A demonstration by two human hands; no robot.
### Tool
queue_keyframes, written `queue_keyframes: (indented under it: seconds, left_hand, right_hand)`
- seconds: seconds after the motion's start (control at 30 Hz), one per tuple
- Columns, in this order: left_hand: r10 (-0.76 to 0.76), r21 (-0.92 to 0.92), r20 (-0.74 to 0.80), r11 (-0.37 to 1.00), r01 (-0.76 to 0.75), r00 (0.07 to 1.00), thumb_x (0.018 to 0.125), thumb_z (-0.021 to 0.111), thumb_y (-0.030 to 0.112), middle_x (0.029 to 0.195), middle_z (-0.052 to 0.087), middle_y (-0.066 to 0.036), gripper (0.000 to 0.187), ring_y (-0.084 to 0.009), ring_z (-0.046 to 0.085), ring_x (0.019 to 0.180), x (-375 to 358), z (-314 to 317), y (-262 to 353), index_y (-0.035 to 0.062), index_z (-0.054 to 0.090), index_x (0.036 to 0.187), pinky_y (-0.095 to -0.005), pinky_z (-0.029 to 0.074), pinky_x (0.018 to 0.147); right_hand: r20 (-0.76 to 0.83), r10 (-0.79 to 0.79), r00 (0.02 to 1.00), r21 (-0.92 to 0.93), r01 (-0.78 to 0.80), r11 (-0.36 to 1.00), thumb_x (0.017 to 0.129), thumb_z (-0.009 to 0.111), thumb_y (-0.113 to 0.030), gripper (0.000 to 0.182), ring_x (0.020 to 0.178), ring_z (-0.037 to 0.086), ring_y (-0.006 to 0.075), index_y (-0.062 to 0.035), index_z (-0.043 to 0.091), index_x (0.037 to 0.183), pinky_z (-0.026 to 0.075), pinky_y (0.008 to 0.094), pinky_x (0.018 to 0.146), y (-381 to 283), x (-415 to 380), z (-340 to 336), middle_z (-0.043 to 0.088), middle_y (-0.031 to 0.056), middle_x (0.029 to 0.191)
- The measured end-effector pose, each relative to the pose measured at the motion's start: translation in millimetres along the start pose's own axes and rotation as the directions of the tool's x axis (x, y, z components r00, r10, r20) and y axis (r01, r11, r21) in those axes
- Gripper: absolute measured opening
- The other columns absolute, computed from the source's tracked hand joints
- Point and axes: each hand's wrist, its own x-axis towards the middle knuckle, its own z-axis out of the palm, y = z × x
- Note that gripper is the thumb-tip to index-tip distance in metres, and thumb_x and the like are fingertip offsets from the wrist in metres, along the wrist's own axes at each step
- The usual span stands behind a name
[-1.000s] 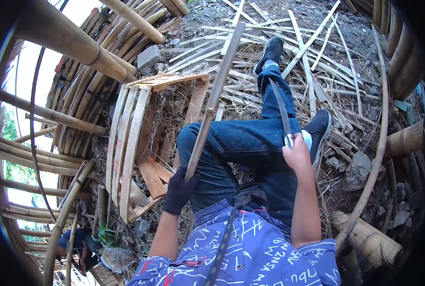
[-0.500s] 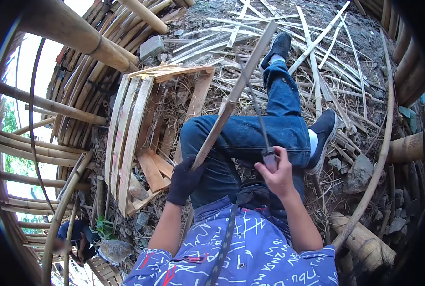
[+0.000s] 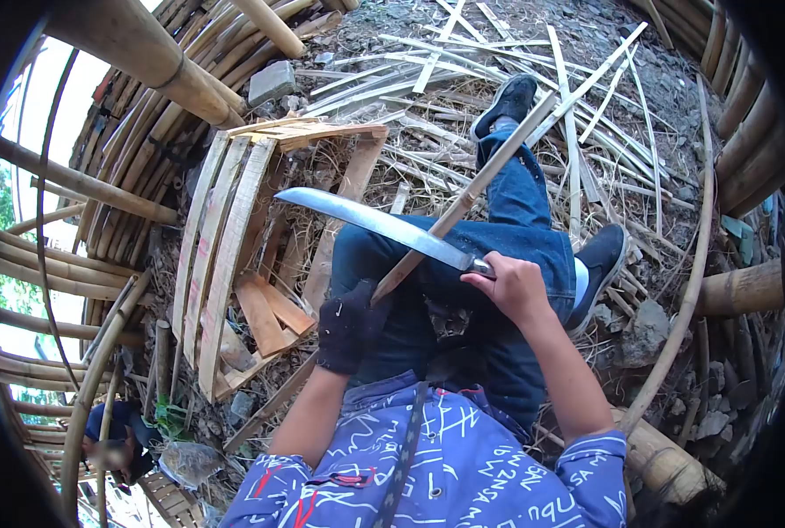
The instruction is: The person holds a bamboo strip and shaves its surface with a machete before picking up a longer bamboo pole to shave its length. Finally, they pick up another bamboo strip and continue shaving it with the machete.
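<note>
My left hand [image 3: 350, 333], in a dark glove, is closed around the near end of a long bamboo strip [image 3: 485, 176]. The strip slants up and away over my lap toward my far shoe. In my bare right hand [image 3: 515, 289] is the handle of a machete [image 3: 366, 216]. Its broad, bright blade lies flat to view, tip pointing left, and crosses over the strip a little beyond the gloved hand. Both hands are above my bent legs in blue jeans [image 3: 533, 251].
A slatted wooden crate [image 3: 234, 255] stands to my left. Many split bamboo strips [image 3: 573, 132] litter the ground ahead. A concrete block [image 3: 272, 83] sits beyond the crate, and rocks [image 3: 643, 334] lie at right. Bamboo poles [image 3: 128, 180] surround me. Another person [image 3: 128, 431] is at lower left.
The machete has swung from pointing away, edge-on, to lying leftward across the bamboo strip. The strip's far end has tipped lower and to the right, with my left hand still on it.
</note>
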Motion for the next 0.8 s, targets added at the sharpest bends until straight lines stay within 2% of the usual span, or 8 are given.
queue_keyframes:
  seconds: [0.17,0.27,0.37,0.47,0.53,0.67,0.73,0.8]
  left_hand:
    - [0.020,-0.032,-0.014,0.999,-0.020,1.000,0.084,0.065,0.028,0.068,0.062,-0.018,0.018,-0.0400,0.062,0.064,8,7,10,0.0103,0.061,0.085,-0.0467,0.048,0.053]
    - [-0.035,-0.018,0.059,0.999,0.036,0.998,0.081,0.067,0.024,0.072,0.062,-0.019,0.018,-0.0398,0.062,0.069,13,6,11,0.0083,0.061,0.085,-0.0478,0.047,0.056]
    - [-0.059,-0.078,0.076,0.995,0.065,0.995,0.082,0.066,0.022,0.075,0.062,-0.021,0.017,-0.0413,0.062,0.073,14,7,9,0.0071,0.061,0.088,-0.0487,0.047,0.059]
    - [-0.069,-0.198,0.125,0.976,0.093,0.990,0.082,0.063,0.017,0.077,0.062,-0.023,0.017,-0.0433,0.061,0.077,16,7,6,0.0042,0.061,0.092,-0.0483,0.047,0.062]
    - [-0.052,-0.348,0.159,0.931,0.105,0.986,0.084,0.060,0.013,0.079,0.062,-0.024,0.016,-0.0445,0.061,0.081,16,9,4,0.0020,0.059,0.097,-0.0475,0.046,0.064]
    - [-0.063,-0.390,0.147,0.913,0.116,0.987,0.085,0.057,0.011,0.078,0.062,-0.025,0.016,-0.0438,0.062,0.080,23,17,20,0.0009,0.057,0.098,-0.0464,0.046,0.063]
    - [-0.065,-0.406,0.220,0.901,0.152,0.973,0.087,0.057,0.010,0.077,0.061,-0.026,0.016,-0.0447,0.061,0.080,27,19,23,0.0009,0.056,0.099,-0.0463,0.045,0.061]
    - [-0.061,-0.396,0.251,0.904,0.160,0.966,0.087,0.057,0.011,0.076,0.060,-0.027,0.016,-0.0452,0.061,0.079,28,15,30,0.0010,0.056,0.099,-0.0462,0.044,0.059]
  right_hand:
    - [-0.040,0.047,0.998,-0.032,-0.049,0.998,0.076,0.066,-0.057,0.052,0.060,0.062,0.0343,-0.0064,0.054,0.070,0.048,0.0411,0.050,12,3,-7,0.062,0.0127,0.062]
    - [-0.045,0.032,0.998,-0.058,-0.034,0.998,0.077,0.065,-0.057,0.053,0.059,0.062,0.0338,-0.0064,0.053,0.069,0.048,0.0411,0.050,16,5,-8,0.062,0.0127,0.062]
    - [-0.021,0.075,0.997,-0.073,-0.077,0.994,0.075,0.068,-0.055,0.052,0.061,0.063,0.0346,-0.0052,0.055,0.072,0.048,0.0421,0.052,10,6,0,0.062,0.0135,0.064]
    - [0.003,0.072,0.997,-0.049,-0.072,0.996,0.077,0.066,-0.057,0.054,0.059,0.063,0.0344,-0.0055,0.054,0.070,0.049,0.0420,0.051,-5,9,3,0.062,0.0141,0.062]
    - [0.011,0.064,0.998,-0.011,-0.064,0.998,0.078,0.064,-0.059,0.055,0.057,0.063,0.0342,-0.0062,0.052,0.069,0.049,0.0427,0.049,-8,12,4,0.061,0.0142,0.059]
    - [-0.030,0.049,0.998,-0.024,-0.049,0.998,0.077,0.065,-0.060,0.056,0.057,0.063,0.0341,-0.0064,0.051,0.068,0.048,0.0425,0.049,-1,18,4,0.060,0.0138,0.059]
    - [-0.102,-0.005,0.995,-0.067,-0.002,0.998,0.075,0.065,-0.061,0.056,0.056,0.062,0.0341,-0.0069,0.051,0.067,0.048,0.0423,0.048,12,24,-7,0.060,0.0134,0.058]
    - [-0.084,0.067,0.994,-0.112,-0.077,0.991,0.075,0.066,-0.060,0.056,0.055,0.062,0.0339,-0.0066,0.051,0.068,0.048,0.0422,0.048,29,25,-15,0.059,0.0135,0.057]
